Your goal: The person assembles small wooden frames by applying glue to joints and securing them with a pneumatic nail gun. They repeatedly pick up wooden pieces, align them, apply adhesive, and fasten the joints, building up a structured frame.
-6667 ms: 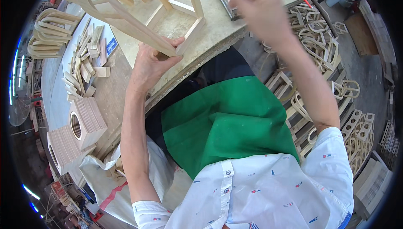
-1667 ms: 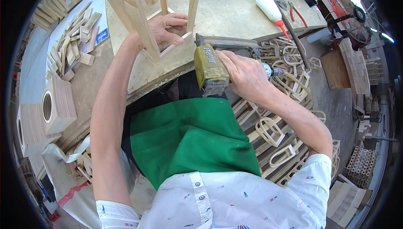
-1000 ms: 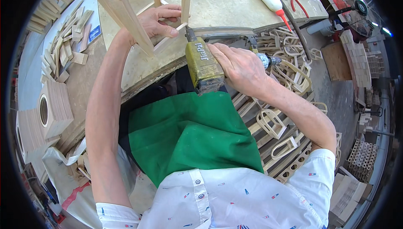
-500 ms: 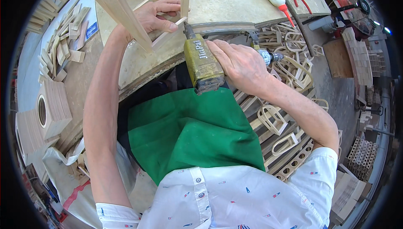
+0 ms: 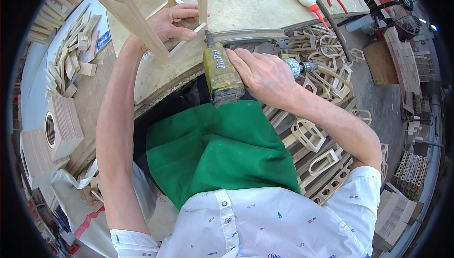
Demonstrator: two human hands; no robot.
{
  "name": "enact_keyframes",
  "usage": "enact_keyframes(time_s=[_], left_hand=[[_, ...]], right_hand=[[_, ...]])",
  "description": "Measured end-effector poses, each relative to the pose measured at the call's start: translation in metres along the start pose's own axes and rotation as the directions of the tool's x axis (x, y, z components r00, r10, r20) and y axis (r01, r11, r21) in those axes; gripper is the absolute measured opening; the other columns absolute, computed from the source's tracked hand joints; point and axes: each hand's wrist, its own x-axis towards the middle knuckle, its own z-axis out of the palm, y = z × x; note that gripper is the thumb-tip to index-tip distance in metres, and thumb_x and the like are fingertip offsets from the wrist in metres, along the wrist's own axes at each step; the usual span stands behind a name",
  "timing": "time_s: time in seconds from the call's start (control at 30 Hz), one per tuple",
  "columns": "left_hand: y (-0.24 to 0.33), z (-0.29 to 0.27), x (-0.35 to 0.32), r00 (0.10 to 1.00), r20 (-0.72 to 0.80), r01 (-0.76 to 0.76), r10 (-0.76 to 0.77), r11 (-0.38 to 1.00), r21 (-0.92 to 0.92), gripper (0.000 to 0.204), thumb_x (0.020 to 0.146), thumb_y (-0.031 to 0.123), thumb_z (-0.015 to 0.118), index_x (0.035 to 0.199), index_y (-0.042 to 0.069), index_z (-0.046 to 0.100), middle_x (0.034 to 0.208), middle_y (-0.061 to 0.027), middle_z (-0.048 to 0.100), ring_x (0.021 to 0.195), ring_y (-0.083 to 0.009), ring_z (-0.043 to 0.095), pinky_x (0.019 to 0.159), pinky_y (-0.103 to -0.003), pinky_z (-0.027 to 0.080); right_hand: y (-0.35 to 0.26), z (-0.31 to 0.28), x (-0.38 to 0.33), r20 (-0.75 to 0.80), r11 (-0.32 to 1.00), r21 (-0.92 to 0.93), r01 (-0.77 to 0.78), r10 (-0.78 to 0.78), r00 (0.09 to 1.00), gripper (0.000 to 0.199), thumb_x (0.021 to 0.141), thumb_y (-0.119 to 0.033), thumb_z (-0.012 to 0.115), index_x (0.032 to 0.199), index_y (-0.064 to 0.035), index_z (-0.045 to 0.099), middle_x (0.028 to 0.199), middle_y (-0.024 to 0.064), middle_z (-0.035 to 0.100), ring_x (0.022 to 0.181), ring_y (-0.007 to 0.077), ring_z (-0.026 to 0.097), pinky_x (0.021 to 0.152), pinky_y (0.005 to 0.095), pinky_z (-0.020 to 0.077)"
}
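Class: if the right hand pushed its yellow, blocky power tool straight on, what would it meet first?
The yellow power tool in the right hand would probably meet the lower corner of the pale wooden frame; its nose may be touching it, depth is unclear.

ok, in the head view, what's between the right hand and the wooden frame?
Yellow power tool, gripped by the right hand, its nose at the wooden frame's near right corner; head view.
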Motion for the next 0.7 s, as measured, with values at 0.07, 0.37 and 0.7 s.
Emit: enact_keyframes(time_s=[0.07, 0.37, 0.7], left_hand=[[-0.0012, -0.0003, -0.0002, 1.000, 0.003, 0.000, 0.000, 1.000, -0.008, 0.061, 0.075, 0.007, 0.075, 0.132, 0.005, 0.054, 0.134, -0.0010, 0.047, 0.123, -0.0165, 0.049, 0.101, -0.028, 0.040], [-0.0023, -0.0002, 0.0007, 1.000, 0.004, 0.005, -0.005, 1.000, 0.022, 0.060, 0.075, 0.008, 0.075, 0.131, 0.005, 0.054, 0.134, -0.0007, 0.047, 0.121, -0.0157, 0.050, 0.100, -0.027, 0.041], [-0.0077, -0.0032, 0.0029, 1.000, -0.002, 0.025, -0.025, 1.000, 0.015, 0.060, 0.074, 0.010, 0.076, 0.130, 0.005, 0.056, 0.133, -0.0011, 0.047, 0.119, -0.0155, 0.051, 0.098, -0.027, 0.042]], right_hand=[[0.0005, 0.0028, 0.0000, -0.011, 1.000, -0.007, 0.011, -0.012, 1.000, 0.044, 0.075, -0.010, 0.057, 0.114, 0.0077, 0.053, 0.088, 0.0086, 0.057, 0.067, 0.0168, 0.062, 0.056, 0.0293, 0.0516], [-0.0007, 0.0010, 0.0004, -0.007, 1.000, 0.005, 0.007, -0.007, 1.000, 0.044, 0.075, -0.010, 0.058, 0.115, 0.0076, 0.053, 0.088, 0.0084, 0.057, 0.068, 0.0167, 0.062, 0.057, 0.0291, 0.0523], [0.0004, 0.0005, -0.0007, 0.005, 1.000, -0.002, -0.008, 0.008, 1.000, 0.041, 0.075, -0.010, 0.058, 0.113, 0.0065, 0.054, 0.088, 0.0091, 0.059, 0.071, 0.0189, 0.064, 0.059, 0.0302, 0.0533]])
